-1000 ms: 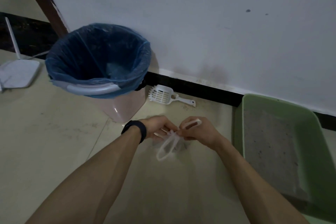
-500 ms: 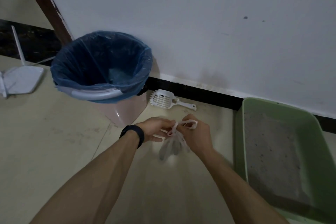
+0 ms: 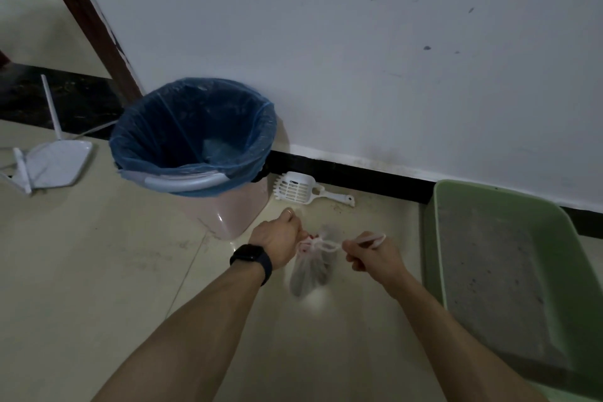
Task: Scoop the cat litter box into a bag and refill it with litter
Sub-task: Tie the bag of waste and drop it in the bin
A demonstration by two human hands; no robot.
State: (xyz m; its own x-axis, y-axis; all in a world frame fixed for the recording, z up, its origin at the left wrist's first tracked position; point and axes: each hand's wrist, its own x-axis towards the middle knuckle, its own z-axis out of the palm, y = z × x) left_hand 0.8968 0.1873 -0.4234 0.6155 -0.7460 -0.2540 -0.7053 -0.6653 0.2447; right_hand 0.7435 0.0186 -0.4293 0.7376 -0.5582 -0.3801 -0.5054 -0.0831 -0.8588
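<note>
A small clear plastic bag [image 3: 311, 268] with dark clumps inside hangs just above the floor between my hands. My left hand [image 3: 280, 240] grips one bag handle at the knot. My right hand [image 3: 372, 256] pinches the other handle and holds it out to the right, so the knot is stretched between the two hands. The green litter box [image 3: 554, 215] with grey litter sits on the floor at the right. A white slotted scoop [image 3: 301, 189] lies by the black baseboard beyond the bag.
A pink bin with a blue liner [image 3: 195, 140] stands left of the scoop against the white wall. A white router [image 3: 54, 161] with antennas lies on the floor at far left. A brown door frame [image 3: 91, 19] rises behind the bin.
My hands, close together on the handles before, have drawn apart, the right one moving right. The handles are now pulled tight into a knot, and the view has tilted up.
</note>
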